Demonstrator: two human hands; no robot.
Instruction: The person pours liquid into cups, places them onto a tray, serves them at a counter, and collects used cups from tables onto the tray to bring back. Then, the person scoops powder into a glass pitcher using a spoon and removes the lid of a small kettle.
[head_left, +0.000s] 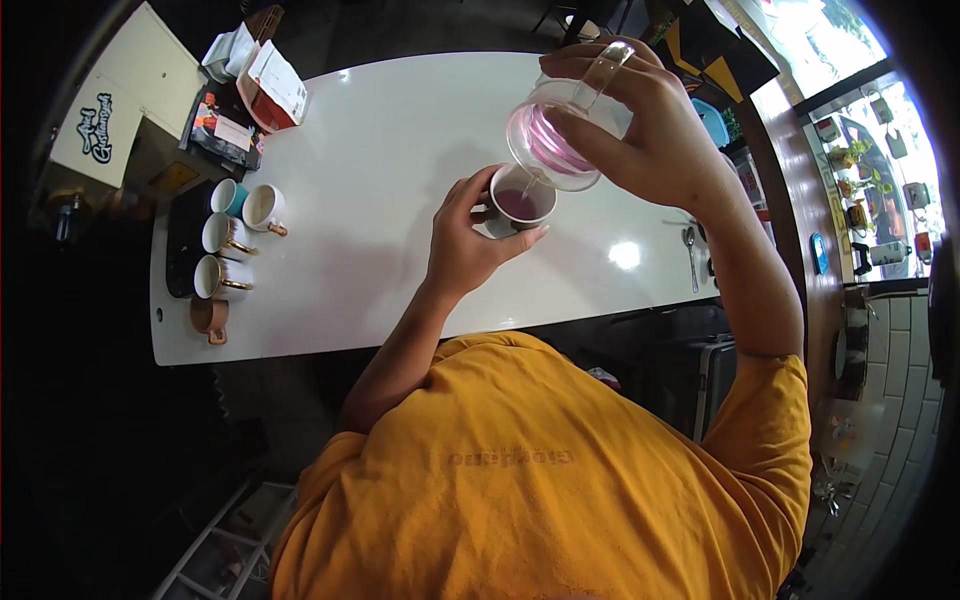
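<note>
Left hand (466, 232) wraps cup (507, 182), upper centre; right hand (650, 135) clamped on tilted glass pitcher (570, 183), upper right; pink liquid (553, 143) streams into cup; 5 mugs (222, 235), left.

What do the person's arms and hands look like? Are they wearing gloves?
No gloves: the left hand and right hand are both bare. The person wears a plain-sleeved, orange-yellow T-shirt with short sleeves, so both forearms are uncovered. No watch or bracelet shows on either wrist.
</note>
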